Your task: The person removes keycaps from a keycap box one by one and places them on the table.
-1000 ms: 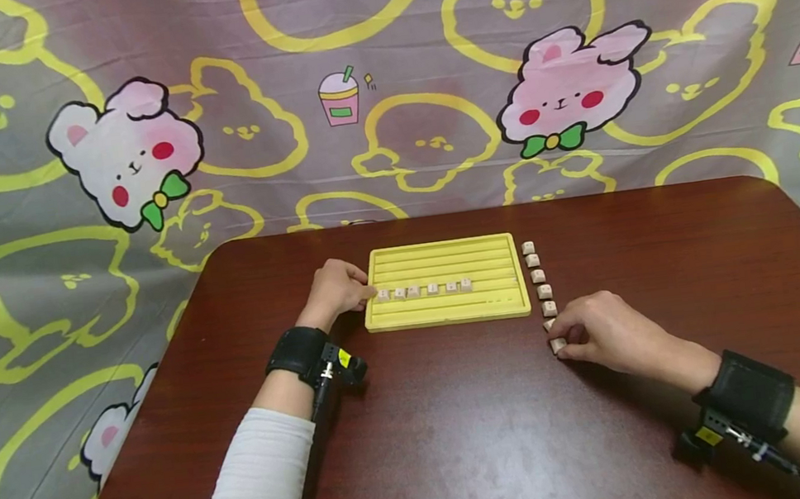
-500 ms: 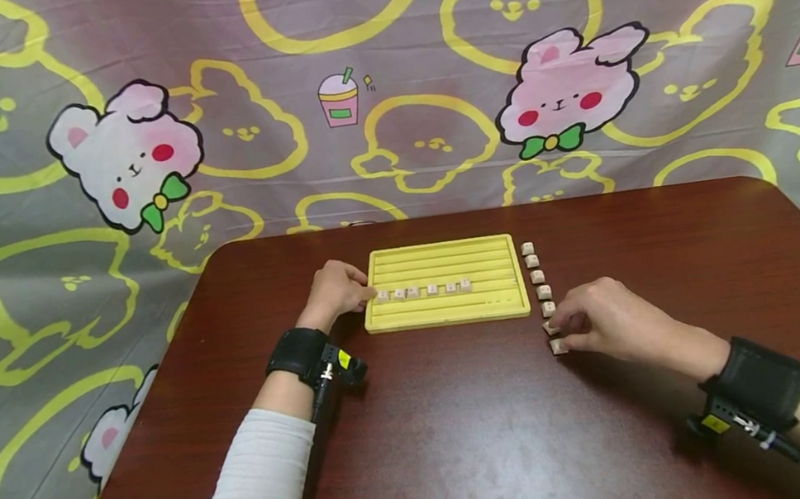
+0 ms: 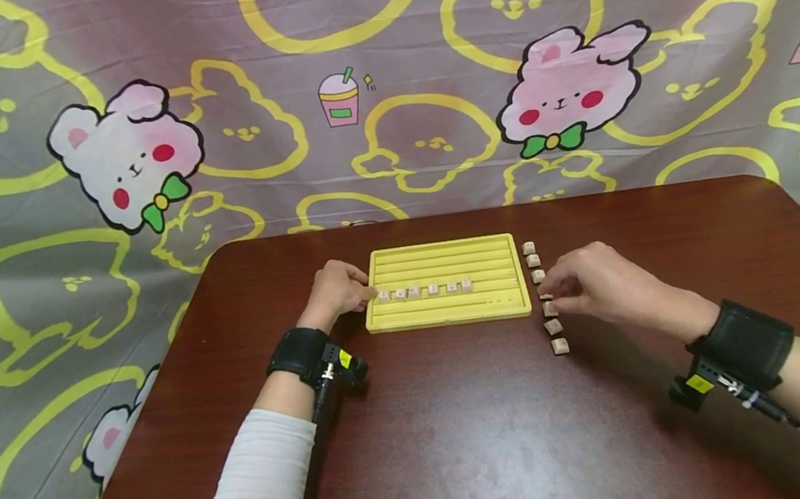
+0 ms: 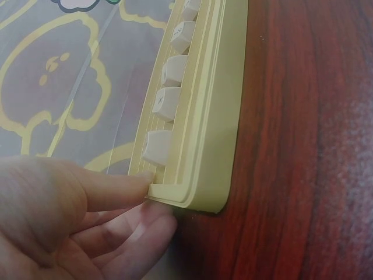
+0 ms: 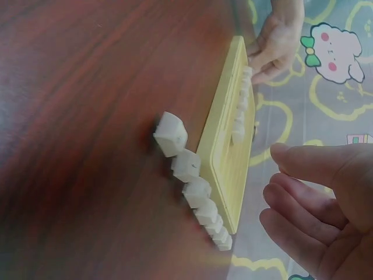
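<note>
My left hand (image 3: pixel 336 288) pinches the left edge of a yellow ridged tray (image 3: pixel 446 321); the left wrist view shows the thumb on top of the rim and the other fingers below. A row of several white keycaps (image 3: pixel 432 289) sits in one groove of the tray, one of them marked X. To the tray's right, more keycaps (image 3: pixel 560 346) stand in a column on the table. Over the middle of that column is my right hand (image 3: pixel 602 283), its fingers loosely bent and a gap between thumb and fingers (image 5: pixel 291 233). Nothing is held there, and it partly hides some keycaps.
The dark red-brown wooden table (image 3: pixel 461 442) carries the tray near its far edge. Behind it hangs a grey cloth (image 3: pixel 423 72) with cartoon rabbits and yellow outlines. Black camera straps (image 3: pixel 744 340) are worn on both wrists.
My right hand has moved away from me along the column, uncovering the two nearest keycaps. My left hand and the tray have stayed in place.
</note>
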`<state>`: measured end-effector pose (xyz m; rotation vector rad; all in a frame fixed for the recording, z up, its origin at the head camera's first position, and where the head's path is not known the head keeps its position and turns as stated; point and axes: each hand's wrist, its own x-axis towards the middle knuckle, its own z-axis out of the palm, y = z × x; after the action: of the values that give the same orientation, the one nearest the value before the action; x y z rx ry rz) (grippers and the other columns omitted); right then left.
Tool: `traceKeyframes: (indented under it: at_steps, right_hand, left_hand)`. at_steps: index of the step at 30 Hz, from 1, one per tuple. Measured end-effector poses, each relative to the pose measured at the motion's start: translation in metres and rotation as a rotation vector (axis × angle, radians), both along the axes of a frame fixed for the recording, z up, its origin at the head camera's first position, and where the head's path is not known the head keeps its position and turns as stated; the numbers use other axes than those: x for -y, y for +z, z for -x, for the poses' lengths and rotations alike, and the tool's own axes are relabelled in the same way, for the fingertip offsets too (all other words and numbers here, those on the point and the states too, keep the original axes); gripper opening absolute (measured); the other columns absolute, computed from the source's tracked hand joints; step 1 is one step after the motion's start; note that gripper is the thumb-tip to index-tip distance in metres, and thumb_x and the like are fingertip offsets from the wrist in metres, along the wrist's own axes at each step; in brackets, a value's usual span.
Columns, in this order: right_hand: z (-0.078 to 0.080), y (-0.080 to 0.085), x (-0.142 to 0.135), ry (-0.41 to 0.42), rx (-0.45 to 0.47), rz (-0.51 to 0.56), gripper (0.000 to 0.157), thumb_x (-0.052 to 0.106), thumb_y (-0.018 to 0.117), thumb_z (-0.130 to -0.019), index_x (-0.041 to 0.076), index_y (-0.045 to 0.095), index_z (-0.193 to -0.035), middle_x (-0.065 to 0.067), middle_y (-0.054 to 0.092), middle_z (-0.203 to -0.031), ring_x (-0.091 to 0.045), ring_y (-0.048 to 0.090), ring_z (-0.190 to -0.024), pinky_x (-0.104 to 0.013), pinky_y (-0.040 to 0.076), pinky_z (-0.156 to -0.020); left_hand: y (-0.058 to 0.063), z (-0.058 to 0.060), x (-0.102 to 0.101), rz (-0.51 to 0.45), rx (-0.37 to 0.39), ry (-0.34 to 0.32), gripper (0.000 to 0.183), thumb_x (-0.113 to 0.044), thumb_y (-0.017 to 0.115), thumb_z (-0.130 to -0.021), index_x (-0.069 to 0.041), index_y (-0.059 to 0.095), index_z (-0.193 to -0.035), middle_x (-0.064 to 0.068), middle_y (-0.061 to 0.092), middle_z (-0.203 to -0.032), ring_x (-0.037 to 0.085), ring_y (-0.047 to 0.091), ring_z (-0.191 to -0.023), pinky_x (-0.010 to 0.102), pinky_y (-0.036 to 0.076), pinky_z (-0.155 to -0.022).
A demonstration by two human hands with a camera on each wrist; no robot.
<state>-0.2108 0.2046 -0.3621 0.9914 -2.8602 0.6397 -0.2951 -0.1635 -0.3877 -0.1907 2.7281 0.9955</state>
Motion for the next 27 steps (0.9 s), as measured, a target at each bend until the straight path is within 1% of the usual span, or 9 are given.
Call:
traceKeyframes:
  at_steps: [4, 7, 10, 12, 15, 20, 27]
  right_hand:
    - [0.008, 0.004, 0.004, -0.005, 0.016, -0.006, 0.021, 0.01, 0.085, -0.077, 0.015, 0.079, -0.096, 0.003, 0.075, -0.088, -0.008, 0.062, -0.075, -0.023, 0.052, -0.063]
    - [0.012, 0.007, 0.009, -0.002, 0.021, -0.013, 0.02, 0.013, 0.085, -0.077, 0.016, 0.079, -0.096, 0.006, 0.073, -0.086, -0.008, 0.058, -0.072, -0.022, 0.049, -0.061]
    - [0.016, 0.01, 0.015, 0.006, 0.017, -0.022, 0.02, 0.014, 0.085, -0.077, 0.015, 0.079, -0.096, 0.005, 0.073, -0.085, -0.008, 0.057, -0.071, -0.022, 0.049, -0.061]
    - [0.019, 0.011, 0.02, 0.013, 0.017, -0.028, 0.018, 0.013, 0.084, -0.078, 0.013, 0.078, -0.096, 0.004, 0.073, -0.084, -0.008, 0.059, -0.071, -0.023, 0.051, -0.062]
    - [0.024, 0.011, 0.027, 0.015, 0.03, -0.034, 0.02, 0.013, 0.083, -0.079, 0.01, 0.078, -0.098, -0.001, 0.075, -0.088, -0.008, 0.063, -0.074, -0.027, 0.055, -0.066]
    - [0.035, 0.008, 0.039, 0.016, 0.075, -0.031, 0.025, 0.015, 0.083, -0.08, 0.008, 0.077, -0.103, -0.007, 0.076, -0.097, -0.011, 0.068, -0.078, -0.031, 0.059, -0.071]
    - [0.05, -0.004, 0.052, 0.05, 0.072, -0.031, 0.026, 0.018, 0.081, -0.082, 0.008, 0.077, -0.106, -0.008, 0.076, -0.104, -0.015, 0.072, -0.08, -0.033, 0.061, -0.073]
  left_hand:
    - [0.001, -0.001, 0.0, -0.005, 0.004, 0.001, 0.035, -0.011, 0.075, -0.087, 0.003, 0.067, -0.118, 0.022, 0.068, -0.114, 0.016, 0.071, -0.071, 0.024, 0.06, -0.064]
    - [0.001, -0.001, 0.0, -0.011, 0.005, 0.0, 0.035, -0.011, 0.075, -0.087, 0.003, 0.067, -0.118, 0.023, 0.068, -0.114, 0.016, 0.071, -0.071, 0.024, 0.06, -0.064]
    - [0.001, -0.001, 0.0, -0.011, 0.006, -0.003, 0.035, -0.011, 0.075, -0.087, 0.003, 0.067, -0.119, 0.022, 0.069, -0.114, 0.016, 0.071, -0.072, 0.025, 0.061, -0.066]
    - [0.001, -0.001, 0.0, -0.01, 0.005, -0.008, 0.036, -0.011, 0.074, -0.087, 0.003, 0.067, -0.119, 0.022, 0.069, -0.114, 0.017, 0.072, -0.073, 0.027, 0.061, -0.067]
    - [0.001, -0.001, 0.001, -0.005, 0.005, -0.01, 0.035, -0.012, 0.074, -0.088, 0.003, 0.067, -0.119, 0.022, 0.069, -0.114, 0.019, 0.073, -0.076, 0.029, 0.062, -0.07]
    - [0.0, 0.0, 0.001, 0.006, 0.01, -0.009, 0.036, -0.012, 0.074, -0.088, 0.003, 0.067, -0.12, 0.022, 0.069, -0.114, 0.018, 0.073, -0.075, 0.029, 0.062, -0.071]
    - [-0.001, 0.002, 0.0, 0.001, 0.015, 0.008, 0.034, -0.011, 0.075, -0.087, 0.002, 0.068, -0.118, 0.021, 0.07, -0.111, 0.013, 0.069, -0.066, 0.026, 0.061, -0.065]
